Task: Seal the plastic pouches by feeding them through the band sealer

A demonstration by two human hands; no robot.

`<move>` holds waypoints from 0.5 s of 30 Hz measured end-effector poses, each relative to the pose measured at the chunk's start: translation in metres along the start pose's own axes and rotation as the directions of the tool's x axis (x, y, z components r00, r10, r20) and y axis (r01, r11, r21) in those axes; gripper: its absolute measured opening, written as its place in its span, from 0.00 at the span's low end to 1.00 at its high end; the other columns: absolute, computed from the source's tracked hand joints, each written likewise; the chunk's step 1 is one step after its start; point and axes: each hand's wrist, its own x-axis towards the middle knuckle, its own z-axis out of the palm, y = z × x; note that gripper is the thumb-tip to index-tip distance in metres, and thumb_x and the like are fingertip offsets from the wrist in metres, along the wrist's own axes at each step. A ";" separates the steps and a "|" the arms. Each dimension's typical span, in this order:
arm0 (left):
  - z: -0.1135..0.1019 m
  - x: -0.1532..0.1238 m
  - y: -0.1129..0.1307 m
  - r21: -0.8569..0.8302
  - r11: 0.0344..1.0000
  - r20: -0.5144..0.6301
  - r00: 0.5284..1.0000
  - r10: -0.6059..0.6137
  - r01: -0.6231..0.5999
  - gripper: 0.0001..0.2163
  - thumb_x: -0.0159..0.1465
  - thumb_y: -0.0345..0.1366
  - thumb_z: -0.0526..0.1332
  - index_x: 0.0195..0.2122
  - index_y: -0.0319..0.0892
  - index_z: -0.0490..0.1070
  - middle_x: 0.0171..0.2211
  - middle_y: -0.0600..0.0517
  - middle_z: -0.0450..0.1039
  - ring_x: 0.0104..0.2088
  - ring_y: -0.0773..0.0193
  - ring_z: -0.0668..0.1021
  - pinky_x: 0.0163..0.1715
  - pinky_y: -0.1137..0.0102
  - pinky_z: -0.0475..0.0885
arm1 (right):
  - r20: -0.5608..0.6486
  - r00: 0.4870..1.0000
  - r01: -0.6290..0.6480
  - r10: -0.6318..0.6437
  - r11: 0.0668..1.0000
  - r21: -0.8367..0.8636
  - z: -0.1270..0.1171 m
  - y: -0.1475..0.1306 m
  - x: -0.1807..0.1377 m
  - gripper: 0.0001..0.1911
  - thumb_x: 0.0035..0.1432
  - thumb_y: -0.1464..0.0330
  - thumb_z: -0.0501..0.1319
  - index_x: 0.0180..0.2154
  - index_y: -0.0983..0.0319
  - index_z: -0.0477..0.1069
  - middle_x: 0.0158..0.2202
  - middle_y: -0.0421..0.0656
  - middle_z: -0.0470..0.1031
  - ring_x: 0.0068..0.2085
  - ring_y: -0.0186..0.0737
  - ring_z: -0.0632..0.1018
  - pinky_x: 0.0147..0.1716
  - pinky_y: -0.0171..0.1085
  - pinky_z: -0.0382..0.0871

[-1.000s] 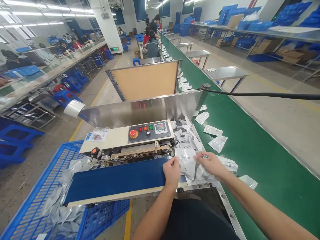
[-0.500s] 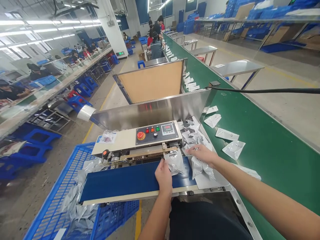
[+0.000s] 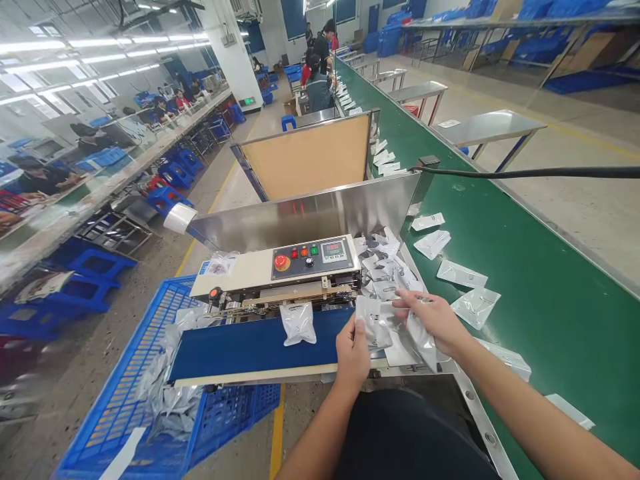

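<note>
My left hand (image 3: 353,352) pinches a silvery-white pouch (image 3: 371,321) by its left side, at the right end of the blue conveyor belt (image 3: 250,348). My right hand (image 3: 436,321) is closed on another silvery pouch (image 3: 423,339) that hangs below its fingers; its fingertips come close to the left hand's pouch. A third pouch (image 3: 299,324) hangs from the sealing band of the band sealer (image 3: 240,275), its lower part over the belt. Behind my right hand lies a heap of pouches (image 3: 383,257).
A green conveyor (image 3: 505,267) on the right carries several scattered pouches. Below left, a blue basket (image 3: 120,373) holds many pouches. A metal panel (image 3: 310,213) stands behind the sealer, and a black cable (image 3: 530,173) crosses the conveyor. Other people sit farther off.
The pouch formerly at my left hand has travelled left along the sealer, out of the hand. My left hand has moved right and now grips another pouch. My right hand has come back from the heap.
</note>
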 end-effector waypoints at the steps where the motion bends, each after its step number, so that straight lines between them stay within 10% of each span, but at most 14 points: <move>1: -0.002 0.001 -0.002 -0.009 1.000 -0.004 1.000 -0.005 0.005 0.30 0.74 0.61 0.57 0.47 0.37 0.84 0.40 0.43 0.85 0.43 0.52 0.83 0.44 0.65 0.77 | 0.019 1.000 0.006 -0.005 0.999 -0.033 -0.006 0.004 -0.002 0.34 0.50 0.42 0.77 0.46 0.63 0.84 0.38 0.50 0.85 0.32 0.44 0.82 0.34 0.40 0.77; 9: 0.013 0.009 -0.015 0.106 0.990 -0.054 0.994 0.097 -0.091 0.19 0.70 0.51 0.66 0.49 0.42 0.87 0.49 0.41 0.86 0.55 0.45 0.84 0.62 0.55 0.74 | 0.099 0.988 0.137 -0.117 0.965 -0.222 -0.005 0.028 -0.014 0.24 0.54 0.46 0.73 0.36 0.60 0.81 0.19 0.39 0.75 0.22 0.39 0.72 0.27 0.37 0.64; 15: 0.029 0.039 -0.039 -0.217 0.924 -0.240 0.901 -0.362 0.314 0.22 0.58 0.52 0.73 0.17 0.42 0.71 0.17 0.56 0.64 0.23 0.61 0.73 0.28 0.68 0.72 | 0.003 0.999 -0.042 0.043 0.989 -0.144 -0.013 0.025 0.025 0.17 0.50 0.55 0.75 0.27 0.62 0.76 0.18 0.41 0.73 0.24 0.37 0.71 0.28 0.36 0.63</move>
